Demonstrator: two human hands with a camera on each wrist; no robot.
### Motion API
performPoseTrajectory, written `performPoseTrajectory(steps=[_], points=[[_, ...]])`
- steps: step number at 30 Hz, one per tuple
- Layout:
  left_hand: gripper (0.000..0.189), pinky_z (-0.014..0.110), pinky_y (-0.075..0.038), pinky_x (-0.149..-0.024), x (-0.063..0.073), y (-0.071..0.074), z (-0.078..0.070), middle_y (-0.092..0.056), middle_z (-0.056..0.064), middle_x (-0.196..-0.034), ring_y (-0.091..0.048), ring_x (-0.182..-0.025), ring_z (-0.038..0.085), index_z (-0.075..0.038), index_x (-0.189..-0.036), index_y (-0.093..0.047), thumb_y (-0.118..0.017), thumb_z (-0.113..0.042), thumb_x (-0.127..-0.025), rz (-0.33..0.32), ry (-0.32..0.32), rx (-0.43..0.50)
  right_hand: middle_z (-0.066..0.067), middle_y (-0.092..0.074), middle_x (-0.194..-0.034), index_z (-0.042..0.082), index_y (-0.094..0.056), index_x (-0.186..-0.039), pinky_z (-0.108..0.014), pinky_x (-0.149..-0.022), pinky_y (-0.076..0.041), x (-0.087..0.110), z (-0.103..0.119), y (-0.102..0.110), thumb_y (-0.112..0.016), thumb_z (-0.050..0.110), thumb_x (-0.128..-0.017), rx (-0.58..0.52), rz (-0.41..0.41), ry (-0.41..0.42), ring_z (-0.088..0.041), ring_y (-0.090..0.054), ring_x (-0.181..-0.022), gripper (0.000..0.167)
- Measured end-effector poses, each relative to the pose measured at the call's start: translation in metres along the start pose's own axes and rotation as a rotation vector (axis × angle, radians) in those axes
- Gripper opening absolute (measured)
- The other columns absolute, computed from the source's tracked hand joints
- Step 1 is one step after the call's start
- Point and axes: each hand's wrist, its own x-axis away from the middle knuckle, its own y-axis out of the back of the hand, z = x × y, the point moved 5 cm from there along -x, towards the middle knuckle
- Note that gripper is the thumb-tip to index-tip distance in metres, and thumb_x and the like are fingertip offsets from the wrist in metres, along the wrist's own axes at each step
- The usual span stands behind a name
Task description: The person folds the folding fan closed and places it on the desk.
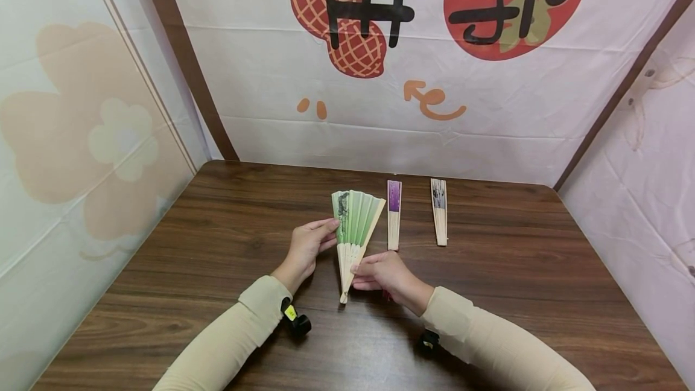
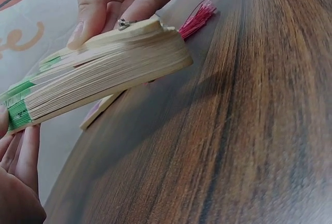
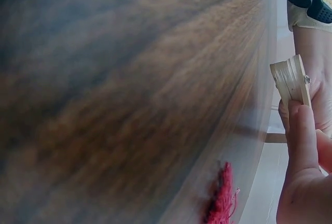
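A green folding fan [image 1: 358, 216], partly spread, is held above the table between both hands in the head view. My left hand [image 1: 308, 249] pinches its left edge on the green leaf. Lower down, my right hand [image 1: 392, 276] pinches the right outer rib near the pivot. In the left wrist view the bamboo ribs [image 2: 104, 73] lie stacked close, with a metal pivot pin at the end. A pink-red tassel [image 2: 198, 19] shows beyond that end. The right wrist view has the fan's pivot end [image 3: 291, 81] at the right fingertips.
Behind the hands, a closed purple fan [image 1: 394, 213] and a closed grey-patterned fan [image 1: 439, 213] lie on the brown wooden table [image 1: 217, 270]. A printed white cloth [image 1: 260, 77] hangs at the back, with more cloth at both sides.
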Motion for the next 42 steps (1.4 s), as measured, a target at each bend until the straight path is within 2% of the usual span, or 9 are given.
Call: performPoseTrajectory(steps=[8,18,31,42], points=[[0.032,0.023,-0.064,-0.073,0.0007,-0.0018,0.0017,-0.074,-0.003,-0.079,-0.072,-0.073,0.008,0.013,-0.115,-0.067,-0.072,-0.008,-0.091,0.005,-0.002,-0.012,-0.013,-0.074,-0.081,-0.018,-0.064,-0.107,-0.033,-0.074,-0.066,-0.0010,0.0001,0.0012,-0.064,-0.002,-0.091,0.024,0.015,-0.015,-0.015,-0.071,-0.069,0.022],[0.034,0.023,-0.064,-0.074,0.0026,-0.0053,0.0035,-0.074,-0.003,-0.079,-0.072,-0.074,0.007,0.013,-0.117,-0.065,-0.071,-0.007,-0.091,0.022,0.014,-0.041,-0.012,-0.074,-0.078,-0.016,-0.067,-0.104,-0.033,-0.072,-0.066,-0.0026,-0.0017,0.0018,-0.066,0.001,-0.091,0.072,0.025,-0.021,-0.014,-0.071,-0.067,0.021],[0.035,0.025,-0.064,-0.075,0.0031,-0.0063,0.0061,-0.076,0.001,-0.087,-0.073,-0.075,0.009,0.011,-0.116,-0.067,-0.074,-0.011,-0.089,0.019,0.017,-0.070,-0.010,-0.073,-0.077,-0.015,-0.067,-0.103,-0.032,-0.072,-0.066,-0.0037,-0.0033,0.0026,-0.066,0.000,-0.091,0.088,0.038,-0.030,-0.015,-0.071,-0.068,0.020],[0.033,0.025,-0.065,-0.074,0.0063,-0.0089,0.0063,-0.075,0.002,-0.089,-0.072,-0.076,0.009,0.010,-0.115,-0.068,-0.074,-0.010,-0.089,0.021,0.016,-0.097,-0.019,-0.075,-0.080,-0.014,-0.070,-0.100,-0.031,-0.068,-0.066,-0.0024,-0.0005,0.0003,-0.068,0.000,-0.090,0.125,0.071,-0.038,-0.015,-0.072,-0.066,0.017]])
